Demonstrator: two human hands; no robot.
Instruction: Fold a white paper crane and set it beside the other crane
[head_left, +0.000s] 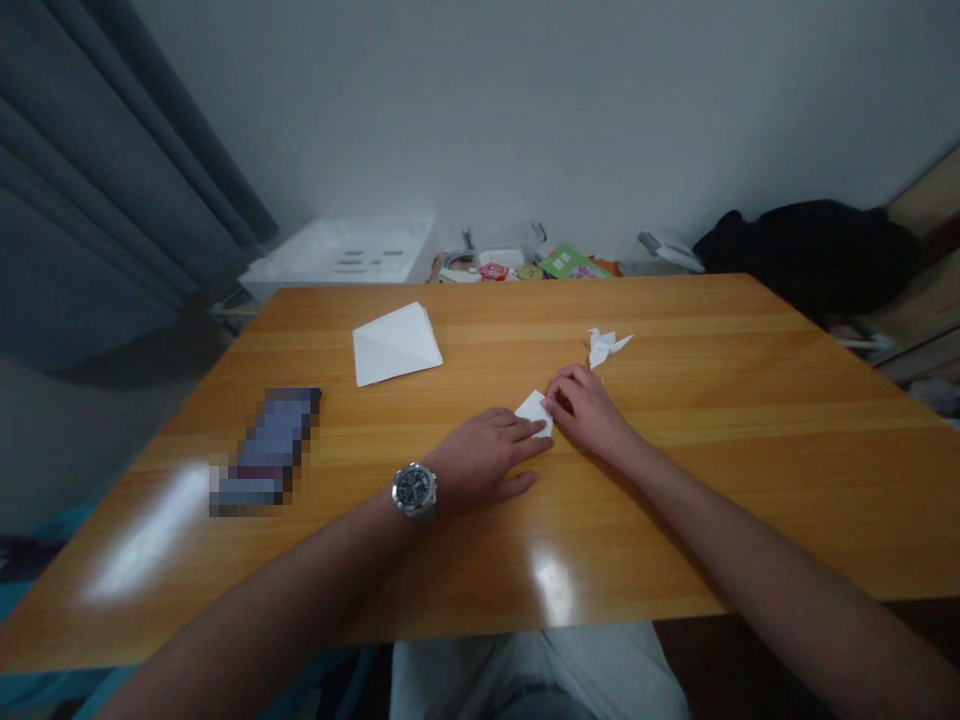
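wooden bench (750,400) is what it's all laid out on, left grip (487,455) is spread flat with nothing clenched, right grip (589,408) is curled in, can't be told if anything's pinched; small folded white paper (532,406) is set right between them, partly covered by the left fingers, just left of the right fingertips, corner aimed away, long axis hidden

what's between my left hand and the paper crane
Between your left hand and the crane, the head view shows the folded paper, partly under that hand, then your right hand.
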